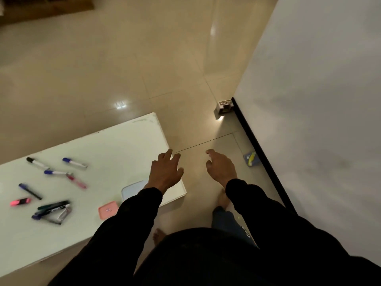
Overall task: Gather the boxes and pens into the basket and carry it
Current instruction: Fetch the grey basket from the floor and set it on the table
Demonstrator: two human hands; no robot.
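Several pens and markers lie scattered on the left half of a low white table (pixel 115 145): a black-capped marker (pixel 37 163), two blue-capped markers (pixel 74 162), a pink pen (pixel 76 181), a pink highlighter (pixel 20 202) and a dark bundle of pens (pixel 52 211). A small pink box (pixel 107 209) and a white box (pixel 132 190) sit near the table's right end, the white one partly under my left sleeve. My left hand (pixel 166 172) hovers over the table's right corner, fingers spread, holding nothing. My right hand (pixel 220 168) hangs over the floor, fingers loosely curled, holding nothing. No basket is in view.
A white wall with a black skirting (pixel 261 153) runs along the right. A small blue and yellow object (pixel 250 158) lies on the floor beside it, and a small box-like fitting (pixel 223 106) sits at the wall's corner. My bare feet (pixel 223 198) stand on glossy beige tiles.
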